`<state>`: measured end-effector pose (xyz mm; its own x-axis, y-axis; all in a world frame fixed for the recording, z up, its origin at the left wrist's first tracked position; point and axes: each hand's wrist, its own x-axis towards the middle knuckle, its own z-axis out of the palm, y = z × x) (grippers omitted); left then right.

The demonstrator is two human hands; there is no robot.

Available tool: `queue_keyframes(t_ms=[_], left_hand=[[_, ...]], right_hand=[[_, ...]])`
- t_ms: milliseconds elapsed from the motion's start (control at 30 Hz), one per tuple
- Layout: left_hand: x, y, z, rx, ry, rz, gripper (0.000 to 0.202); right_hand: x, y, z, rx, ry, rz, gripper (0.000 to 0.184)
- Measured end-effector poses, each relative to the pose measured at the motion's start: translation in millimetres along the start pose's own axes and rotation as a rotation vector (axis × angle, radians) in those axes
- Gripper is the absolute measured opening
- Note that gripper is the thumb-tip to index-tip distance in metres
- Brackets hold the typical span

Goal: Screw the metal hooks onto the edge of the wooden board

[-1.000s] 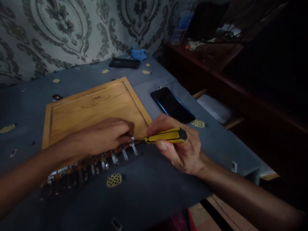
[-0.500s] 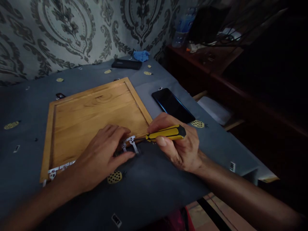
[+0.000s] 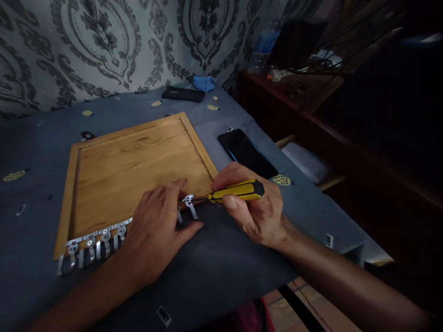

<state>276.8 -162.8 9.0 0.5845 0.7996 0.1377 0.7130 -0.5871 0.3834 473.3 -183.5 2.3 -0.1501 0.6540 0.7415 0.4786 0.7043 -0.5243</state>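
Observation:
A framed wooden board [image 3: 138, 161] lies on the table, with a row of metal hooks [image 3: 106, 237] along its near edge. My right hand [image 3: 254, 207] grips a screwdriver [image 3: 238, 190] with a yellow and black handle. The shaft points left to the end hook [image 3: 190, 201] near the board's right corner; whether its tip touches a screw I cannot tell. Over the hook row rests my left hand [image 3: 157, 226], thumb and fingers apart on either side of the edge. It hides the middle hooks, and nothing shows in its grasp.
A phone [image 3: 247, 152] lies right of the board. At the back are a black case-like object [image 3: 183, 94] and a blue cloth [image 3: 204, 83]. A dark wooden cabinet [image 3: 277, 99] with a plastic bottle [image 3: 263, 48] stands at the right. The tablecloth [image 3: 207, 286] has pineapple prints.
My left hand has shifted slightly to the right along the edge, uncovering more hooks at the left. My right hand keeps the screwdriver at the same end hook.

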Motion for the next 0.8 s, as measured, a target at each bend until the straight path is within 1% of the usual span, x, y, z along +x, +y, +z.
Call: queue_keyframes(t_ms=[200, 333, 467, 600, 800], left_hand=[[2, 3, 0.2, -0.005, -0.026, -0.038, 0.057], [3, 4, 0.5, -0.018, -0.024, -0.076, 0.058], [3, 4, 1.0, -0.019, -0.011, -0.066, 0.058], [4, 3, 0.6, -0.004, -0.002, -0.036, 0.058], [2, 4, -0.4, 0.016, -0.031, -0.018, 0.052]], right_hand=[[1, -1, 0, 0.007, -0.001, 0.018, 0.019], [2, -2, 0, -0.015, -0.028, 0.026, 0.020], [4, -5, -1, -0.023, -0.032, 0.047, 0.022], [15, -9, -1, -0.065, -0.081, 0.108, 0.025], [35, -10, 6, -0.170, -0.152, 0.106, 0.029]])
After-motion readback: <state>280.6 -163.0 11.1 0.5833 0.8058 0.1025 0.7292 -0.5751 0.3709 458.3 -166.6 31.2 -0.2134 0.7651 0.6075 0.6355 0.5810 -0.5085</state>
